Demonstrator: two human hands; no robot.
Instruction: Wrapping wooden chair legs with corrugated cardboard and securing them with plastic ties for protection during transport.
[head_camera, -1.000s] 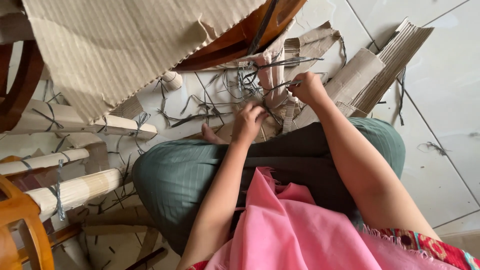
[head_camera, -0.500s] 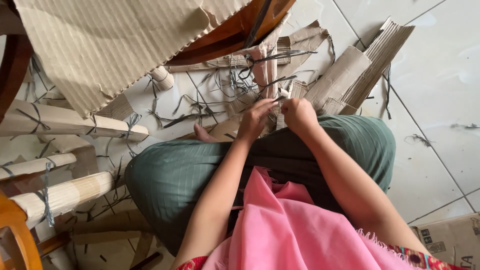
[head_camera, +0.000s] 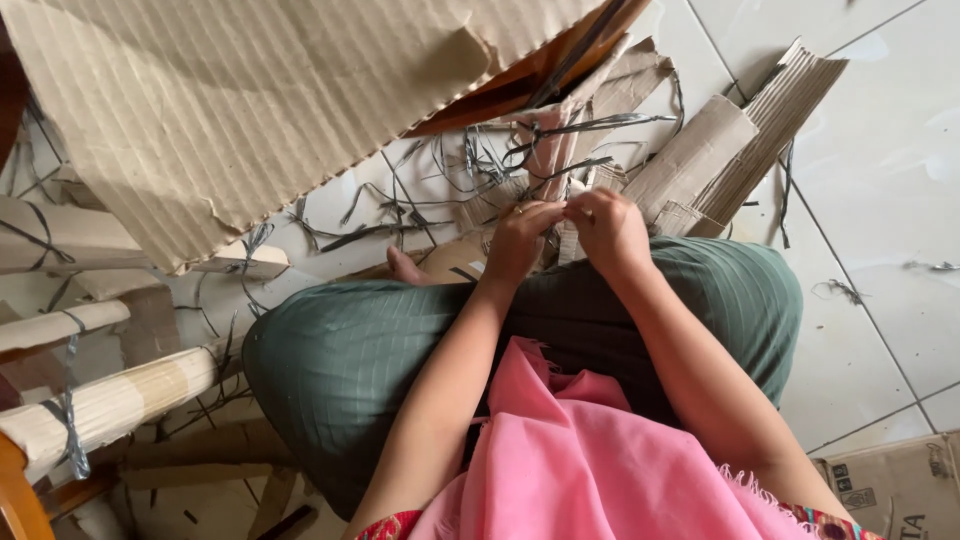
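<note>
While both hands meet over the lap, their fingertips pinch together on a narrow cardboard strip (head_camera: 562, 215) that stands up between them. The left hand (head_camera: 520, 240) curls its fingers onto the strip from its own side, a ring showing on one finger; the right hand (head_camera: 608, 228) closes thumb and fingers on the same strip from the other side, so the two sets of fingers nearly touch. Whether anything else is held inside the curled fingers cannot be told.

Both forearms run down from the hands across the green trousers (head_camera: 340, 370) of a crossed leg, and a bare foot (head_camera: 405, 265) shows just left of the left wrist. A pink cloth (head_camera: 570, 450) lies over the lap nearest the camera.

Just beyond the hands, folded cardboard pieces (head_camera: 720, 160) lie stacked on the white tiled floor (head_camera: 880, 150), with a tangle of grey plastic straps (head_camera: 450, 190) spread among them. A large corrugated sheet (head_camera: 250, 110) covers the upper left, with a brown wooden piece (head_camera: 530, 70) showing under its edge. At the left lie paper-wrapped rolls (head_camera: 110, 400) bound with grey straps. A printed carton (head_camera: 890, 485) sits at the lower right corner.
</note>
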